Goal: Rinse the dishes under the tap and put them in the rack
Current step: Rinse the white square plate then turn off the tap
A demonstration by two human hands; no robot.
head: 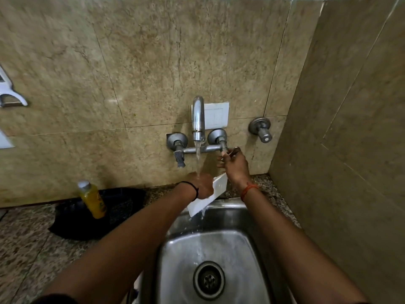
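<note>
A single wide-angle camera, worn on the person's head, is looking forward and steeply down from standing height. It is facing a tiled wall (pixel 153 62) straight ahead, with a second wall closing in on the right side. The tap (pixel 198 119) is sitting near the centre of the picture, close enough to reach. The steel sink (pixel 219 249) is filling the lower middle, directly beneath the camera, its drain near the bottom edge. Both forearms are stretching up from the bottom corners toward the middle. The speckled counter (pixel 32 238) is showing at lower left. The wide lens is bending straight lines near the edges. No second view is sharing the scene.
</note>
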